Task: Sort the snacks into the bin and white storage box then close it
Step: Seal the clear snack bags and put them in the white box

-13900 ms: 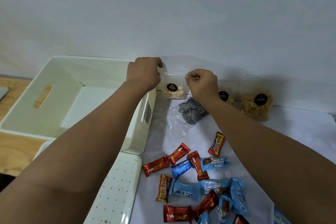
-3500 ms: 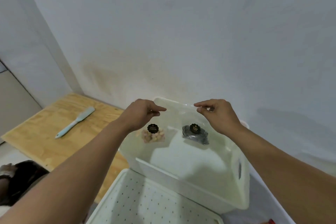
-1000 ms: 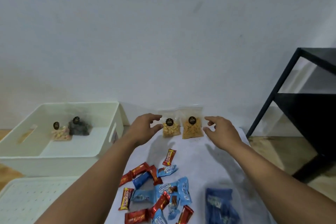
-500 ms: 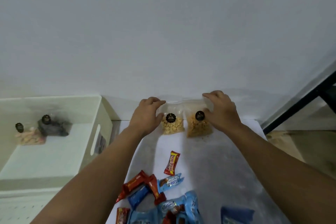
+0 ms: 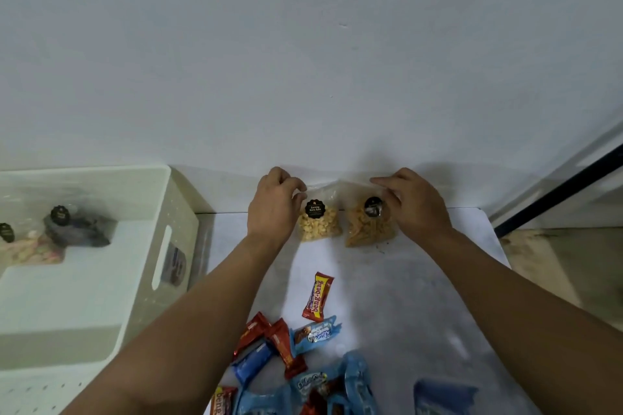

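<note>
Two clear snack bags stand against the wall at the back of the white table. My left hand [image 5: 273, 204] pinches the top left corner of the pale nut bag [image 5: 318, 225]. My right hand [image 5: 413, 202] pinches the top of the orange snack bag [image 5: 367, 229]. The white storage box [image 5: 175, 209] stands open at the left, holding a dark snack bag [image 5: 76, 227] and a pinkish snack bag [image 5: 32, 248]. Loose red and blue wrapped bars [image 5: 286, 347] lie near the table's front.
The perforated white lid [image 5: 37, 391] lies in front of the box. A red beng-beng bar [image 5: 317, 296] lies alone mid-table. A blue packet [image 5: 441, 396] sits at the front right. A black frame leg [image 5: 556, 189] slants at the far right, past the table edge.
Both hands reached forward to the two bags by the wall and closed their fingers on the bags' tops. Earlier, the dark and pinkish bags were put into the box.
</note>
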